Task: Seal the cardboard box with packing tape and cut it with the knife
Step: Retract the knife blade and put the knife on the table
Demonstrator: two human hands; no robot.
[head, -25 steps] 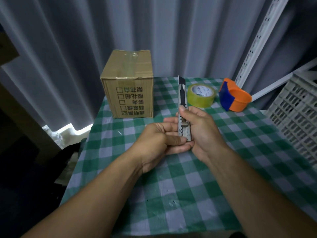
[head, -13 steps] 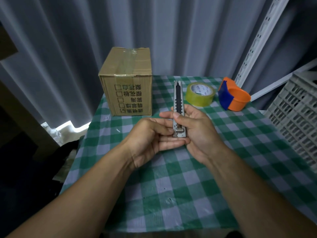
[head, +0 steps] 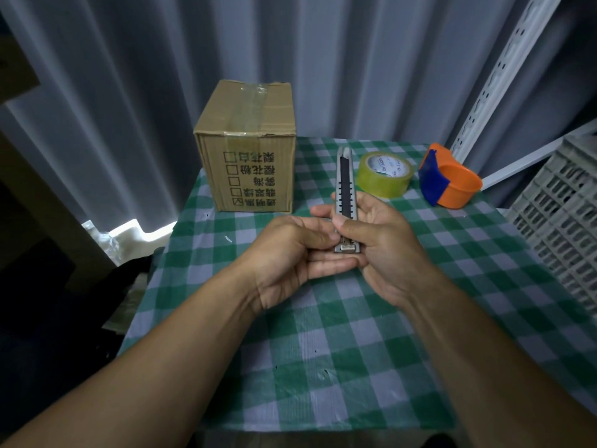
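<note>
A brown cardboard box (head: 248, 156) stands at the far left of the table, its flaps closed and clear tape running over the top seam and down the front. A grey utility knife (head: 345, 185) points away from me above the middle of the table, with no blade showing past its tip. My right hand (head: 381, 240) grips the knife's lower half, thumb across its face. My left hand (head: 290, 257) cups the knife's butt end from the left, fingers under it. A roll of clear packing tape (head: 384, 174) lies flat behind the knife, to its right.
An orange and blue tape dispenser (head: 450, 181) sits at the far right of the green checked tablecloth (head: 355, 350). A grey plastic crate (head: 562, 221) stands off the table's right edge. Pale curtains hang behind, and a white slotted rack upright (head: 504, 69) leans at the right.
The blade that stuck out of the knife's tip one second ago is back inside the handle. Both hands stayed on the knife and shifted slightly.
</note>
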